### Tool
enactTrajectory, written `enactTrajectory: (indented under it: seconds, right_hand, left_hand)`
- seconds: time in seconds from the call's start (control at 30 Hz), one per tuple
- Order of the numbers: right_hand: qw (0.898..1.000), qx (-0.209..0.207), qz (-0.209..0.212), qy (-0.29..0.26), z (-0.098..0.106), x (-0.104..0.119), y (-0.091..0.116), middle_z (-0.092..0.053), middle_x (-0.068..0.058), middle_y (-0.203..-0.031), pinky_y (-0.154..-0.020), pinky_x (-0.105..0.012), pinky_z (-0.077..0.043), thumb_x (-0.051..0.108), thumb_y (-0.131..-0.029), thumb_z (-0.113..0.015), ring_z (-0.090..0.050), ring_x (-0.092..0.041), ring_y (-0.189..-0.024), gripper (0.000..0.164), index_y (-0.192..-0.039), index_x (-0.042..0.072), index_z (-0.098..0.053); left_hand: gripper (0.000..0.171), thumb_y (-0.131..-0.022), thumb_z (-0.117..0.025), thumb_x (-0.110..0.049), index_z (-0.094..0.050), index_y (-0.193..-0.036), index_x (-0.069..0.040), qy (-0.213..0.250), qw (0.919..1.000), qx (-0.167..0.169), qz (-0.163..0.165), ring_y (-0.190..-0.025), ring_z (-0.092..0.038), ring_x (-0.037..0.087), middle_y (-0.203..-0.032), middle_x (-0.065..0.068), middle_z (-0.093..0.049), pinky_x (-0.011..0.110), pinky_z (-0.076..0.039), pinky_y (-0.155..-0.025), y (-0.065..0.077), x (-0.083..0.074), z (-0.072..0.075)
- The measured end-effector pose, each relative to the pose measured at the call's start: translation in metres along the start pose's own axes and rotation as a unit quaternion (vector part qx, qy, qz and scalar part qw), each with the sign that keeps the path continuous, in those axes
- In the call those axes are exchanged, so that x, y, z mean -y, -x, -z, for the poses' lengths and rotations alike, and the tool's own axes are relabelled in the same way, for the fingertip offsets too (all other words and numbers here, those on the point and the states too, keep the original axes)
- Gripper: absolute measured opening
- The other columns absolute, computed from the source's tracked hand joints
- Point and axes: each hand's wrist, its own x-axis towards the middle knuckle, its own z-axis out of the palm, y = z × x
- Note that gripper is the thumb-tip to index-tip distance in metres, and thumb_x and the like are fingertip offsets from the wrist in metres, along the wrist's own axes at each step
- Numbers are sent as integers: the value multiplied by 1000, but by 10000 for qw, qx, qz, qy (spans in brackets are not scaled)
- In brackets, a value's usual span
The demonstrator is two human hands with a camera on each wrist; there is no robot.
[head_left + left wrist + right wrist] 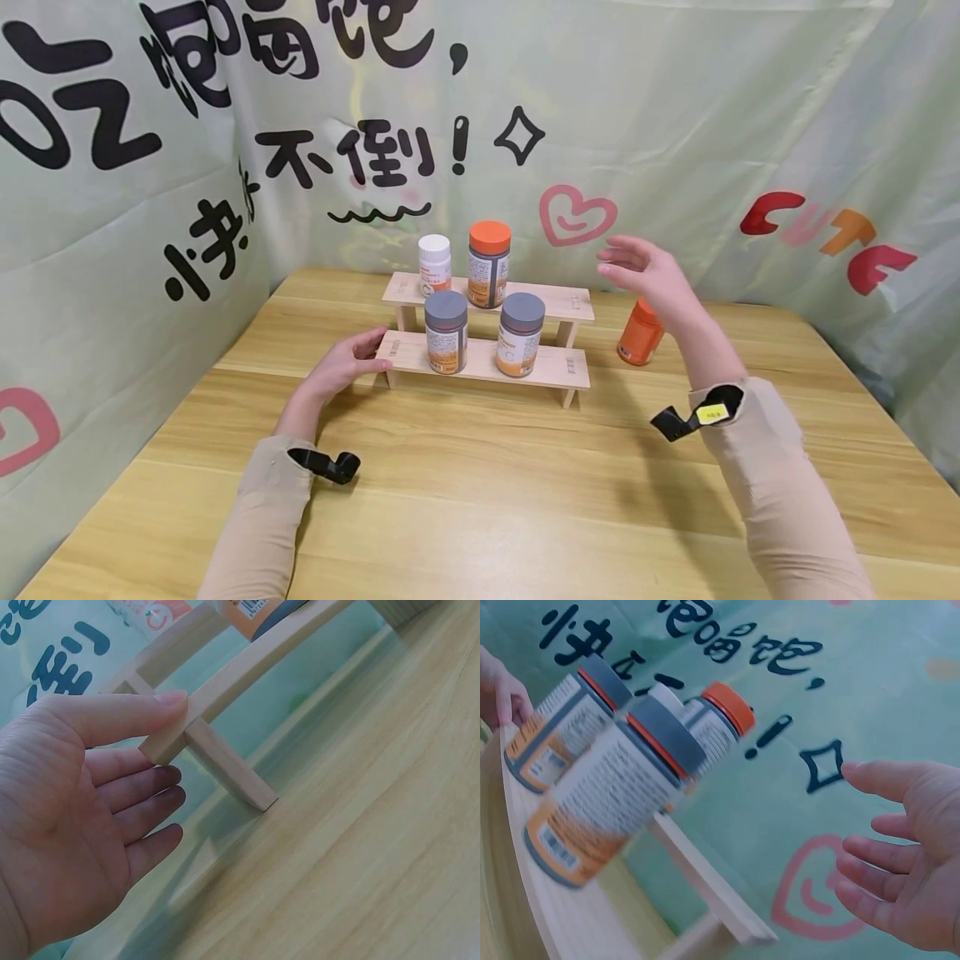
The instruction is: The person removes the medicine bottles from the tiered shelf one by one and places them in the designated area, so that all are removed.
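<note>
A two-step wooden display rack stands on the table. My left hand holds the left end of its lower step; in the left wrist view the thumb and index finger take the board's end while the other fingers stay loose. Two grey-capped bottles stand on the lower step. On the upper step are a small white bottle and an orange-capped bottle. My right hand hovers in the air right of the rack, fingers loosely bent, holding nothing. Behind and below it stands an orange bottle, partly hidden by the forearm.
The wooden table runs up to a pale printed curtain at the back and left side. Both wrists carry black straps.
</note>
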Motion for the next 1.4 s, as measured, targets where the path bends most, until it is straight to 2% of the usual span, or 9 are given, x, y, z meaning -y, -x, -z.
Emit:
enactTrajectory:
  seconds: [0.23,0.43,0.9,1.4]
  right_hand:
    - [9994,218,204,-163,-25,13,-15,-49,-15,-131,-100,-40,-36,22,-88,-64,-47,-23,-118,60,-141,9,-37]
    - [9982,450,269,-273,-45,22,-27,-48,-17,-133,-101,-40,-37,17,-88,-64,-46,-25,-120,64,-143,6,-33]
    - [9970,630,337,-284,-88,40,-48,-48,-18,-131,-98,-40,-40,13,-85,-67,-49,-30,-116,66,-140,2,-34]
    - [9980,591,212,-121,-107,38,-57,-51,-14,-128,-95,-38,-42,12,-83,-69,-50,-27,-111,67,-140,4,-35]
  left_hand:
    - [72,-85,-65,-9,-25,-143,6,-83,10000,4,1,-134,-26,37,-148,24,-23,46,-23,-108,2,-1,-1]
    - [72,-85,-66,-8,-25,-143,6,-5,10000,39,8,-134,-25,37,-148,24,-22,45,-22,-109,1,0,-2]
    - [72,-85,-66,-8,-26,-143,5,-50,10000,1,-12,-134,-26,37,-147,24,-24,46,-23,-108,0,-1,0]
    - [73,-85,-67,-10,-26,-143,4,-94,10000,-4,-3,-133,-27,36,-147,23,-25,45,-24,-108,2,1,-1]
